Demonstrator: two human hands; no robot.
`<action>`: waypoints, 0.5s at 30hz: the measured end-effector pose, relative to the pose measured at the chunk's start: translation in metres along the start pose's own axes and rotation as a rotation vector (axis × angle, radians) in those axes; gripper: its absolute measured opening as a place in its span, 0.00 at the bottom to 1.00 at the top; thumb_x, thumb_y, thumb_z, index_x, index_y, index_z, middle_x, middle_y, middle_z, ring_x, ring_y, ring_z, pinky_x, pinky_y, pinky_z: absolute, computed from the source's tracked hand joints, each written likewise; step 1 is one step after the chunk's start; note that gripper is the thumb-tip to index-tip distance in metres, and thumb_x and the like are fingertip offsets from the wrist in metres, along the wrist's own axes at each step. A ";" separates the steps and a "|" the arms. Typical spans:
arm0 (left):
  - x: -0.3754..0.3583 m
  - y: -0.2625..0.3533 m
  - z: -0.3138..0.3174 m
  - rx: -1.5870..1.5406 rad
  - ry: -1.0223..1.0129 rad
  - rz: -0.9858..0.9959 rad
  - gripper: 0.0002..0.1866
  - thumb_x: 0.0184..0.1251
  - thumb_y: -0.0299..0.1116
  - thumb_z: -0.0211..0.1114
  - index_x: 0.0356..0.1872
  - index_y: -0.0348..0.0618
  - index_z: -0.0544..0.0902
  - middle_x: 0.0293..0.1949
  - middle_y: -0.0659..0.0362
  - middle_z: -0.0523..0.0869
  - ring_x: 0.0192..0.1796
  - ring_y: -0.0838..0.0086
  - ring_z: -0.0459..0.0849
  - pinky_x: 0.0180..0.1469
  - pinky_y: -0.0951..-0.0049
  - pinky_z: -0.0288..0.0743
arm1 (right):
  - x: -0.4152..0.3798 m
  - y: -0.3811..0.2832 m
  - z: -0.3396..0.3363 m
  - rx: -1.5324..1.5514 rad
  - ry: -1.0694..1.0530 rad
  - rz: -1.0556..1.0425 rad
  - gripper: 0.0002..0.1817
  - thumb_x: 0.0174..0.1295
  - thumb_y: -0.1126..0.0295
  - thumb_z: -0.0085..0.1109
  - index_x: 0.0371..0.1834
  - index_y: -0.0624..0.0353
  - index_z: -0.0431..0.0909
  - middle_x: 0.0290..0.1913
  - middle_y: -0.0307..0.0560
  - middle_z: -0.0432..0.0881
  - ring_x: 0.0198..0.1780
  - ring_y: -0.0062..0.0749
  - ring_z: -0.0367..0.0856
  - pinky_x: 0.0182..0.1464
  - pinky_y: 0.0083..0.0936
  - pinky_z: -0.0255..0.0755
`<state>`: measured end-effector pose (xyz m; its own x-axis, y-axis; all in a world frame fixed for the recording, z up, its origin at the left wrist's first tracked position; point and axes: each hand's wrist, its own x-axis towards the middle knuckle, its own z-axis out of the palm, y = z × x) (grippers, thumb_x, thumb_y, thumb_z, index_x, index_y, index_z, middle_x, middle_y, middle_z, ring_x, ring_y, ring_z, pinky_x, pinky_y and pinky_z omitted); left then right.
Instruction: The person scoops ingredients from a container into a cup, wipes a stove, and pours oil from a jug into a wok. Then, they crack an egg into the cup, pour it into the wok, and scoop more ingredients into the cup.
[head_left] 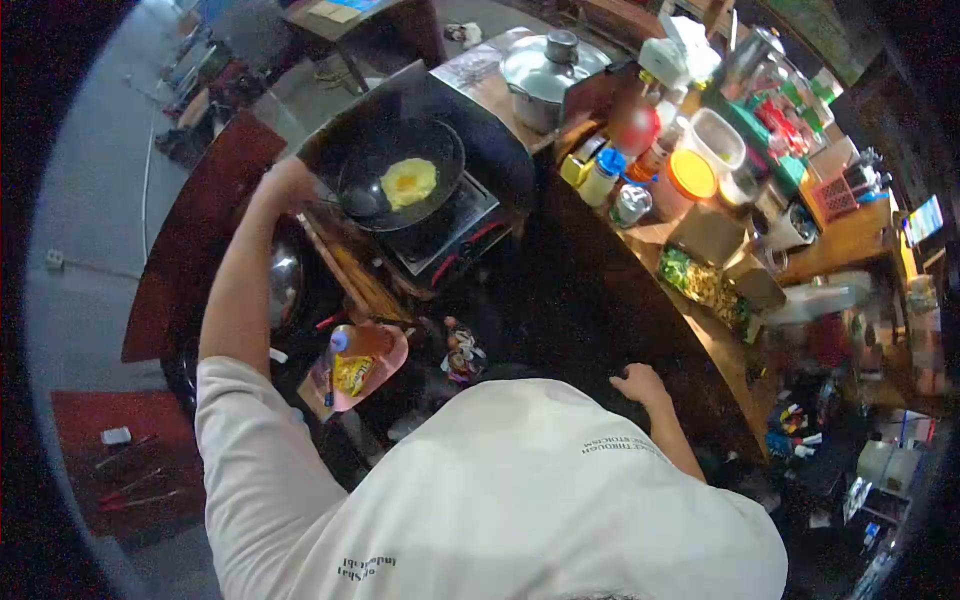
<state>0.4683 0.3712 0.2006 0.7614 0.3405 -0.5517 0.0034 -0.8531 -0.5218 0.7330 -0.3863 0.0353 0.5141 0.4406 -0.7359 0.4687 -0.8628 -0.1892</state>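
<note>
My left hand [287, 187] is closed around the handle of a black frying pan [436, 150], at the upper left of the view. A yellow egg [409, 184] with a darker orange middle lies flat in the pan. The pan rests on a portable stove [455, 235], tilted slightly toward my hand. Low beside the table edge, my right hand [643, 384] hangs with loosely bent fingers and the thumb apart, holding nothing I can see.
A lidded metal pot [553, 75] stands behind the stove. To the right, the wooden table bears an orange-lidded tub [693, 176], bottles, and an open cardboard box [705, 285] of food. A pink tray [385, 375] with a bottle and yellow packet sits at lower left.
</note>
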 end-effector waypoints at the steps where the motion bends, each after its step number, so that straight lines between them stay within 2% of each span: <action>1: 0.001 -0.003 -0.001 -0.014 0.086 0.126 0.10 0.55 0.40 0.73 0.36 0.49 0.92 0.36 0.57 0.92 0.39 0.60 0.90 0.42 0.61 0.83 | -0.004 0.004 0.002 0.040 -0.026 0.007 0.32 0.59 0.44 0.65 0.52 0.65 0.86 0.56 0.65 0.85 0.58 0.57 0.83 0.61 0.47 0.77; 2: 0.002 -0.007 -0.001 -0.016 0.170 0.250 0.10 0.54 0.40 0.75 0.36 0.51 0.92 0.36 0.60 0.92 0.38 0.62 0.90 0.41 0.62 0.83 | -0.003 0.010 0.008 0.046 -0.035 0.022 0.32 0.59 0.44 0.65 0.52 0.65 0.86 0.56 0.65 0.85 0.58 0.57 0.83 0.61 0.47 0.77; 4: 0.004 0.011 0.001 -0.003 -0.009 0.199 0.08 0.56 0.39 0.74 0.36 0.53 0.92 0.34 0.60 0.92 0.37 0.63 0.90 0.40 0.63 0.83 | 0.002 0.020 0.019 0.048 0.015 -0.022 0.33 0.59 0.44 0.65 0.53 0.65 0.85 0.56 0.65 0.84 0.58 0.58 0.83 0.61 0.46 0.77; 6: -0.009 0.033 0.002 0.017 -0.187 0.135 0.06 0.58 0.38 0.72 0.37 0.55 0.91 0.32 0.60 0.91 0.37 0.63 0.90 0.39 0.64 0.82 | 0.003 0.024 0.021 0.080 -0.016 0.018 0.33 0.59 0.44 0.65 0.53 0.65 0.85 0.57 0.65 0.84 0.59 0.58 0.83 0.62 0.46 0.77; 8: -0.024 0.084 0.013 -0.216 -0.035 -0.028 0.04 0.60 0.36 0.70 0.33 0.52 0.90 0.32 0.58 0.91 0.39 0.62 0.90 0.39 0.63 0.83 | 0.008 0.028 0.030 0.112 -0.049 0.045 0.33 0.58 0.44 0.65 0.53 0.65 0.85 0.57 0.65 0.84 0.59 0.58 0.83 0.62 0.46 0.77; 9: -0.031 0.110 0.018 -0.339 0.054 -0.095 0.04 0.61 0.35 0.69 0.32 0.50 0.89 0.33 0.57 0.91 0.40 0.62 0.91 0.39 0.62 0.83 | 0.015 0.035 0.041 0.082 -0.029 0.006 0.31 0.58 0.45 0.66 0.51 0.65 0.86 0.53 0.65 0.85 0.56 0.57 0.84 0.59 0.46 0.78; 10: -0.041 0.130 0.020 -0.164 0.178 -0.021 0.06 0.63 0.34 0.67 0.29 0.47 0.87 0.30 0.54 0.90 0.36 0.60 0.90 0.36 0.59 0.82 | 0.019 0.042 0.047 0.049 -0.006 -0.032 0.30 0.58 0.46 0.67 0.48 0.65 0.88 0.48 0.66 0.87 0.54 0.57 0.86 0.56 0.45 0.79; 11: -0.045 0.148 0.017 -0.166 0.179 -0.021 0.06 0.63 0.34 0.67 0.29 0.47 0.87 0.30 0.54 0.90 0.36 0.60 0.90 0.36 0.59 0.82 | 0.019 0.044 0.047 0.047 -0.006 -0.031 0.30 0.58 0.46 0.67 0.48 0.65 0.88 0.48 0.66 0.87 0.54 0.57 0.86 0.56 0.45 0.79; 13: -0.048 0.180 0.008 -1.970 0.161 -0.787 0.10 0.69 0.31 0.61 0.26 0.43 0.85 0.26 0.52 0.86 0.28 0.61 0.86 0.28 0.58 0.76 | 0.019 0.043 0.045 0.113 0.045 -0.029 0.29 0.59 0.46 0.66 0.46 0.66 0.88 0.47 0.66 0.87 0.52 0.59 0.86 0.54 0.44 0.79; 14: -0.032 0.188 0.004 -1.583 0.111 -0.753 0.12 0.70 0.31 0.58 0.26 0.42 0.84 0.25 0.54 0.85 0.26 0.62 0.84 0.26 0.58 0.74 | 0.021 0.042 0.040 0.101 0.037 -0.038 0.29 0.59 0.46 0.66 0.46 0.66 0.88 0.47 0.66 0.87 0.52 0.59 0.86 0.54 0.44 0.79; 15: -0.023 0.200 -0.004 -1.573 0.109 -0.847 0.13 0.71 0.31 0.56 0.27 0.42 0.84 0.25 0.54 0.85 0.26 0.62 0.84 0.25 0.57 0.73 | 0.023 0.037 0.031 0.069 -0.018 -0.062 0.29 0.59 0.47 0.66 0.46 0.66 0.88 0.47 0.66 0.87 0.51 0.59 0.86 0.54 0.44 0.79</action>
<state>0.4539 0.1912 0.1110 0.2585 0.8724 -0.4147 0.8803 -0.0359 0.4731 0.7399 -0.4161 -0.0086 0.4724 0.4898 -0.7327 0.4483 -0.8493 -0.2787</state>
